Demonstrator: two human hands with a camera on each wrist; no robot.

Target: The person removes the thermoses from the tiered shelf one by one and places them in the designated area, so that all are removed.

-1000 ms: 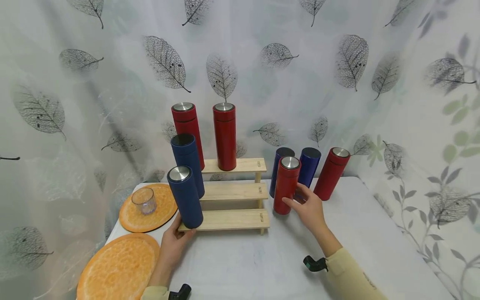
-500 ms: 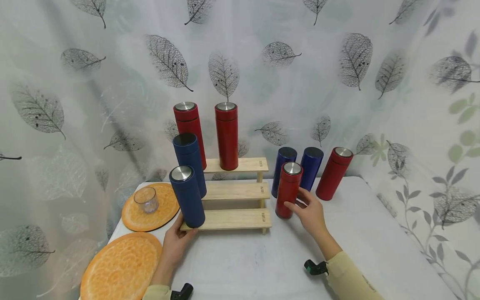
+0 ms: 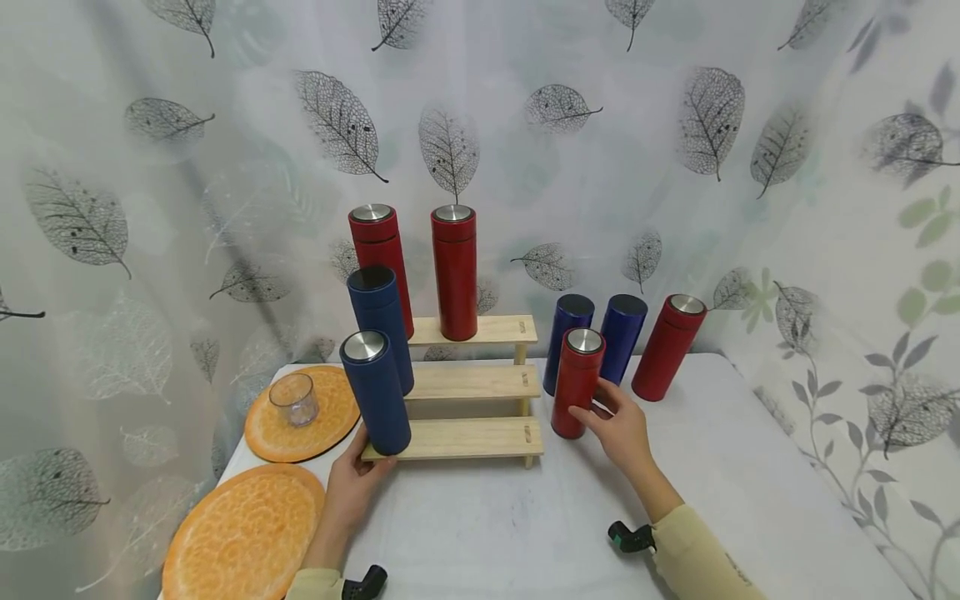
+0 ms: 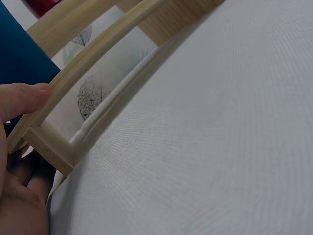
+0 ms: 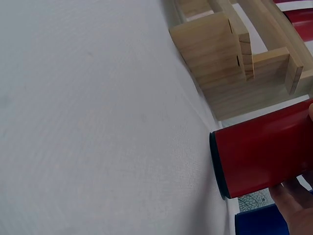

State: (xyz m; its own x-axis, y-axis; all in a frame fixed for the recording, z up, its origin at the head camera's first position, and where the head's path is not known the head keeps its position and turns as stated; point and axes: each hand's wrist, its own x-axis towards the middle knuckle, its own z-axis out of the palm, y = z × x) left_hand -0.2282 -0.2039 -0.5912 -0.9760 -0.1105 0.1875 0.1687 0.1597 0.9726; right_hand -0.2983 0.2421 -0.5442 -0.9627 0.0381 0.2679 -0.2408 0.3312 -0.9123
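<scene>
My right hand (image 3: 618,425) grips a red thermos (image 3: 577,383) with a steel-topped lid, to the right of a three-tier wooden stand (image 3: 465,437). Its dark base shows in the right wrist view, where the red body (image 5: 264,152) lies between fingers and thumb; whether it touches the table I cannot tell. My left hand (image 3: 351,483) pinches the left end of the lowest shelf. In the left wrist view the thumb (image 4: 24,98) lies on the shelf edge (image 4: 73,73), other fingers beneath. A blue steel-lidded thermos (image 3: 375,396) stands on that shelf, just above this hand.
Another blue thermos (image 3: 381,325) occupies the middle shelf; two red ones, one here (image 3: 454,275), stand on the top. Behind the held thermos are two blue flasks (image 3: 624,333) and a red thermos (image 3: 667,350). Orange round mats (image 3: 243,533) and a clear cup (image 3: 295,400) lie left.
The red thermos in my right hand has come slightly down and nearer to me, mostly in the first half second. The left hand keeps its hold on the stand.
</scene>
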